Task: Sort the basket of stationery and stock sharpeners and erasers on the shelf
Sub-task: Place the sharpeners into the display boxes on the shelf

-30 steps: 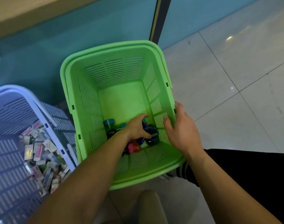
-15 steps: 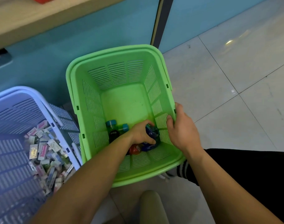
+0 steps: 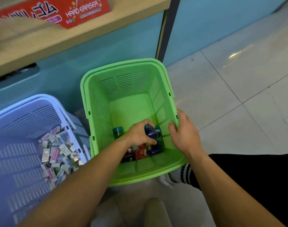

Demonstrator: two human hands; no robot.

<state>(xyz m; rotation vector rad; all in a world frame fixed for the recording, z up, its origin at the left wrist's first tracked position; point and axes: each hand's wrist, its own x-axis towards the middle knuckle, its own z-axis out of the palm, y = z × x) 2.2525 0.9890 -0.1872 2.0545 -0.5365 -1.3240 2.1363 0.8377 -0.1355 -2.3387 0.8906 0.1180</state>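
A green plastic basket (image 3: 126,84) stands tilted on the floor below the shelf. Several small sharpeners (image 3: 140,152) in blue, red and teal lie at its near end; one teal sharpener (image 3: 117,131) stands apart on the left. My left hand (image 3: 140,135) is inside the basket, its fingers curled round a dark blue sharpener (image 3: 150,131). My right hand (image 3: 183,133) grips the basket's right wall at the rim. A lilac basket (image 3: 17,115) at the left holds a heap of small wrapped erasers (image 3: 58,153).
A wooden shelf (image 3: 41,40) runs across the top, with a red "Hard Eraser" display box (image 3: 53,10) on it. A dark upright post (image 3: 167,28) stands behind the green basket. Pale floor tiles (image 3: 238,95) spread to the right. My dark trouser leg (image 3: 254,174) is at the lower right.
The view has tipped up, bringing the shelf and red box into sight. My left hand has closed round the dark blue sharpener. My right hand stays on the basket wall.
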